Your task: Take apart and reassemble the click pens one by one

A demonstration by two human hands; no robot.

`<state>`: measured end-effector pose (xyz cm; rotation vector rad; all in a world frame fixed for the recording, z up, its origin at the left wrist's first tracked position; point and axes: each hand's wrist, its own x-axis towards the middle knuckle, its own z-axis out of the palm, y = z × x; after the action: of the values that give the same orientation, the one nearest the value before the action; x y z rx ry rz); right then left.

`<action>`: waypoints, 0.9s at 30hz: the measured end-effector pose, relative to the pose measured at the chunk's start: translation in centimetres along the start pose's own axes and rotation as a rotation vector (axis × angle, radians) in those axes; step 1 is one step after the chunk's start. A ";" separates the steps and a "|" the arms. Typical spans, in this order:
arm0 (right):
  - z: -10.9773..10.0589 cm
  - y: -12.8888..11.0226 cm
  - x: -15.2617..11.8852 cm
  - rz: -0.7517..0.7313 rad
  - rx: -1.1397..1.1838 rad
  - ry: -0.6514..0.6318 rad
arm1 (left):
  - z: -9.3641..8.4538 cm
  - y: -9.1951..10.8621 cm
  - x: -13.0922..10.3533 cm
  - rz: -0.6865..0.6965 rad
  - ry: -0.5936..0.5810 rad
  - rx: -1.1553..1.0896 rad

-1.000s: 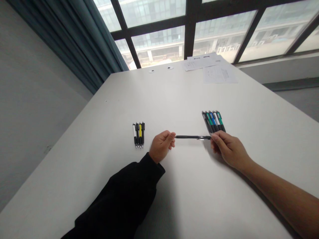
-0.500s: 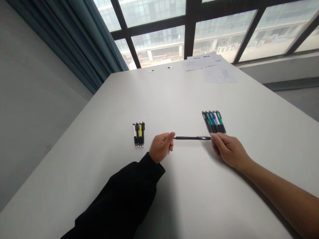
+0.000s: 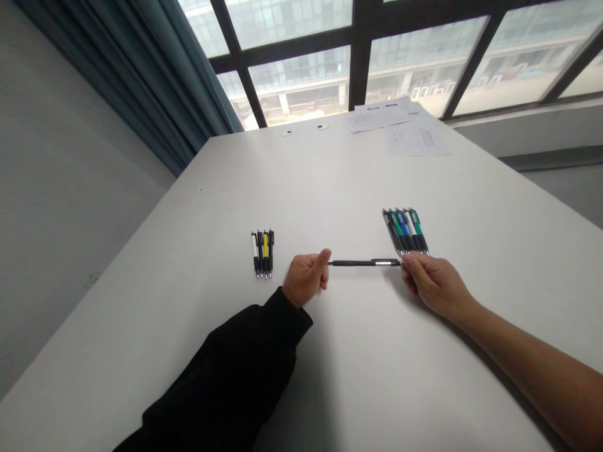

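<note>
Between my two hands a black pen (image 3: 360, 263) is held level, its length running left to right. My left hand (image 3: 305, 277) pinches the tip end between thumb and curled fingers. At the other end, the thumb and fingers of my right hand (image 3: 431, 282) grip the button end, near the clip. Beyond my right hand lies a row of several pens (image 3: 405, 231) with green, blue, white and dark barrels. Left of my left hand, a second row of pens (image 3: 262, 254) holds white, black and yellow ones, lying side by side.
Everything lies on a white table (image 3: 301, 188). Printed papers (image 3: 400, 129) overlap at its far edge, close to the window (image 3: 301, 78). Two small cable holes (image 3: 322, 127) are at the back. A blue-grey curtain (image 3: 155, 75) hangs at the left.
The pen has rolled about its own length between my fingers, so its clip now points away from me and a light patch shows on the barrel. Both hands stay in place.
</note>
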<state>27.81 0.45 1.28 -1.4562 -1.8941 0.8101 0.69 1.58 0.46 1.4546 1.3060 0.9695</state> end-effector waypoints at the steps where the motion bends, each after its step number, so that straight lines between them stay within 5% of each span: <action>1: 0.0 0.0 0.0 -0.011 -0.008 -0.005 | 0.0 0.0 0.1 0.000 0.001 -0.013; 16: 0.1 -0.4 -0.4 -0.069 0.022 -0.079 | 0.4 0.2 0.4 0.067 -0.053 -0.170; 19: 0.6 -1.5 -1.0 -0.078 0.108 -0.225 | 1.2 0.6 0.0 0.105 -0.118 -0.297; 24: 1.2 -3.5 -2.2 -0.146 0.287 -0.659 | 2.7 1.0 -0.7 -0.008 -0.351 -0.527; 27: 1.3 -3.3 -2.2 -0.054 0.444 -0.618 | 3.0 1.2 -1.1 -0.089 -0.413 -0.587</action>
<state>25.35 -2.53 2.77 -0.9349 -1.9734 1.6732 3.74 0.12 0.83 1.0526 0.6968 0.8412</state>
